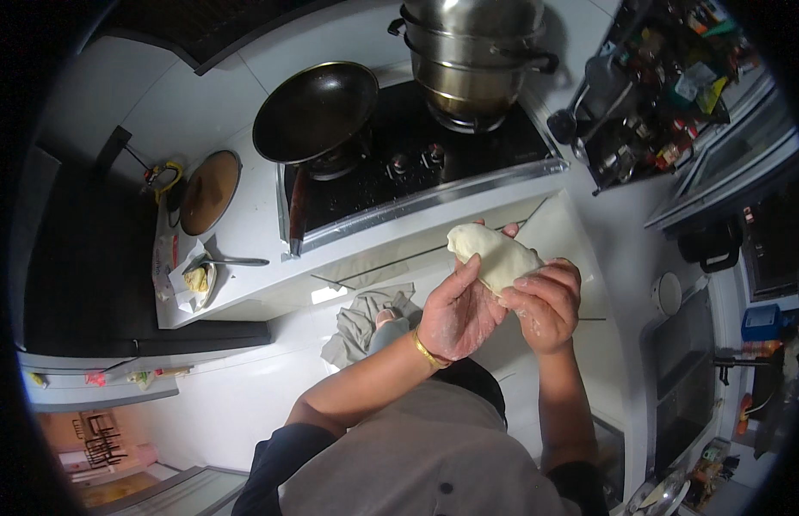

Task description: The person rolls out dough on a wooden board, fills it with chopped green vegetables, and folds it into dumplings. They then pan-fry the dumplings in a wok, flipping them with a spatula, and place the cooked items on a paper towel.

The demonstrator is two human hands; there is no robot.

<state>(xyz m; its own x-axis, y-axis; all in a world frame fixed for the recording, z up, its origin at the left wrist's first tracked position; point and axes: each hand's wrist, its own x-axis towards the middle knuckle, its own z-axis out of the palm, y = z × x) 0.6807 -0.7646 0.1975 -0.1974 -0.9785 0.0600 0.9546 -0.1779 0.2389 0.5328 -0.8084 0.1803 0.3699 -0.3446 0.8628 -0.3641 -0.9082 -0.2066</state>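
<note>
A pale, oblong piece of dough (496, 255), folded over like a large dumpling, is held up in front of my body. My left hand (460, 316) supports it from beneath, the thumb pressed against its near side. The fingers of my right hand (544, 303) pinch its near right edge. White flour dusts both hands. A gold-coloured bracelet circles my left wrist. Whether the dough has a filling cannot be seen.
Beyond the dough is a black gas hob (399, 193) with a wok (318, 113) on the left and a stacked metal steamer (473, 58) on the right. A plate with a spoon (241, 262) lies left. A sink (686, 374) is at the right. A cloth (347, 335) lies on the floor.
</note>
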